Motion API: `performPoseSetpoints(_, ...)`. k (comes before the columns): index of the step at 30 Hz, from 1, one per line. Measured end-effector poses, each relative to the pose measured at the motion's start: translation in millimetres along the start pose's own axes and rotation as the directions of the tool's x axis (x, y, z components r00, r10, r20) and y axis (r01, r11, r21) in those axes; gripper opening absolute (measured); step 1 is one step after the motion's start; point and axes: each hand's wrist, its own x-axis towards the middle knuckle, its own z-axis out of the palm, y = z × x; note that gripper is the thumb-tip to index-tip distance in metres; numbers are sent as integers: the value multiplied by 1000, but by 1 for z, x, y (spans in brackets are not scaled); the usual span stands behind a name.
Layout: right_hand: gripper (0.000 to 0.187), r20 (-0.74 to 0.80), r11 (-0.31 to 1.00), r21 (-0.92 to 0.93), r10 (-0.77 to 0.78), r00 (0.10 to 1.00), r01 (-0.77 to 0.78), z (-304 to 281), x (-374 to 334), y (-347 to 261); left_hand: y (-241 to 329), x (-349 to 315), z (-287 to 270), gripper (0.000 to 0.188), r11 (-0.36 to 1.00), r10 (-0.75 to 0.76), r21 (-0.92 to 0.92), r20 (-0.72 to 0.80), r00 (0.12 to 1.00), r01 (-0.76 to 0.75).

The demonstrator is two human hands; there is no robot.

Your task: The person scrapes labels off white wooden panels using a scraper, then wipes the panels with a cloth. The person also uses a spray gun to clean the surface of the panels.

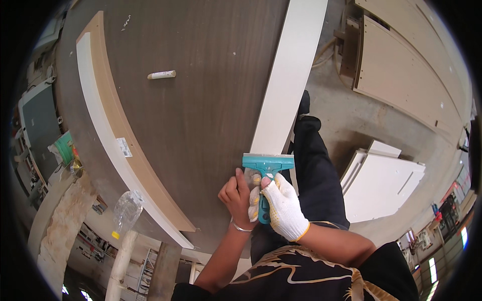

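My right hand (287,208), in a white knitted glove with yellow dots, is closed around the handle of a teal scraper (268,162). The bare thumb tip pokes out of the glove, and the glove's fingers wrapping the handle look greyed. The scraper's wide head with its thin metal edge points away from me, over the near part of a long white board (288,75). Just left of the handle is my bare left hand (235,198), with a bracelet at the wrist. Its index finger stretches upward and the others are bent; no held thing shows, and its thumb is hidden.
Beneath the board is a dark wood-grain panel (201,110). On it lie a white stick (161,74) and a long white-and-tan strip (120,110). A clear bottle (127,210) is at the lower left. White panels (384,183) and tan boards (401,70) lie to the right.
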Motion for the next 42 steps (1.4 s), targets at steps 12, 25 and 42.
performPoseSetpoints(12,26,-80,994,80,-73,994,79,45,19,-50,-2,-16,10,79,990,-68,-124,-29,997,63)
performPoseSetpoints(25,27,44,964,124,-241,970,234,45,46,-124,3,-9,7,78,998,-32,-51,-55,998,30)
performPoseSetpoints(42,31,-57,970,223,-87,995,98,37,24,-70,1,-10,9,84,999,-26,-19,-43,999,26)
